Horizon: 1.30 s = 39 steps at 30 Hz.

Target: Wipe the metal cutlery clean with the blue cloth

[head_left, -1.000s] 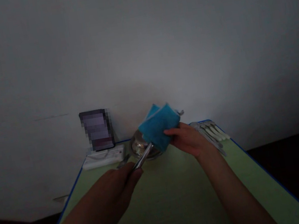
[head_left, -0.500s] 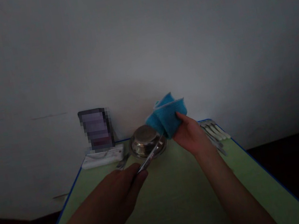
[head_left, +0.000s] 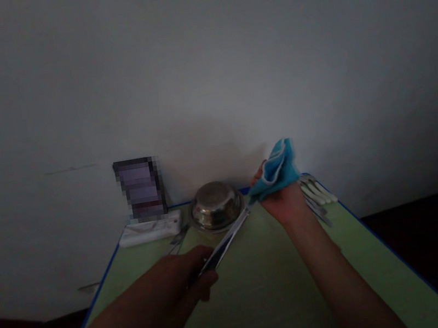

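Note:
My left hand [head_left: 195,273] is closed round the handle of a metal knife [head_left: 226,239], whose blade slants up and to the right toward a steel bowl [head_left: 216,206]. My right hand [head_left: 283,201] is closed on a folded blue cloth [head_left: 276,170], held up off the table, to the right of the bowl and clear of the blade. The bowl stands upside down near the far edge of the green table [head_left: 272,288].
Several pieces of white-handled cutlery [head_left: 317,195] lie at the far right of the table. A white power strip [head_left: 150,230] and a propped-up dark screen [head_left: 140,188] stand at the far left by the wall. A fork [head_left: 176,239] lies next to the bowl.
My right hand has drawn the blue cloth off the blade and moved it right and up. The knife, once covered at its far end, now shows bare.

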Each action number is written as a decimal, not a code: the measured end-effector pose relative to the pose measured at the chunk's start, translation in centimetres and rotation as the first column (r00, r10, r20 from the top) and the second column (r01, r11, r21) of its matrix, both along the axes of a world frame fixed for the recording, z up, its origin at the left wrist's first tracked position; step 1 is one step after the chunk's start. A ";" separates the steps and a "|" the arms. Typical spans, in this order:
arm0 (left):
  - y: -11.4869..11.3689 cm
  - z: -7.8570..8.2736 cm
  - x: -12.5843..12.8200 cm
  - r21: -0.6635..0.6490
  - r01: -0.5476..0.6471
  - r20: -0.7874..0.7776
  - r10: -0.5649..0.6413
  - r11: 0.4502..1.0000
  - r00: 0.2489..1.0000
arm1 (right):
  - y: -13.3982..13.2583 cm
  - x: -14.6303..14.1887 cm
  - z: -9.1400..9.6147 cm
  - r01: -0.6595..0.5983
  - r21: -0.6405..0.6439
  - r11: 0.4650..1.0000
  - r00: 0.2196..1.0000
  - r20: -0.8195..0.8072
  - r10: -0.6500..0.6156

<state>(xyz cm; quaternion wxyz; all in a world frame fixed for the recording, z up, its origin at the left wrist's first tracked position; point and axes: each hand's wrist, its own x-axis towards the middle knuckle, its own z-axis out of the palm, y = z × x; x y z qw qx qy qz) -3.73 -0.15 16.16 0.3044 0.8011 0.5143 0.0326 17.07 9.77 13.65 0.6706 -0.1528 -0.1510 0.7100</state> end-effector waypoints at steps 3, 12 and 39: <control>-0.2 -0.1 -0.6 -0.008 0.018 0.027 -0.018 1.000 0.999 | -0.2 -0.1 -0.2 0.022 -0.041 0.999 0.996 -0.088 -0.026; 0.1 -0.9 -0.8 0.013 0.016 -0.024 -0.015 1.000 1.000 | -1.2 -2.5 -0.1 0.074 -0.175 0.982 0.992 -0.083 -0.090; 1.0 -0.9 -0.8 -0.048 -0.017 -0.072 0.013 0.999 0.997 | -0.9 -3.4 -0.6 0.041 -0.119 0.992 0.992 0.123 -0.027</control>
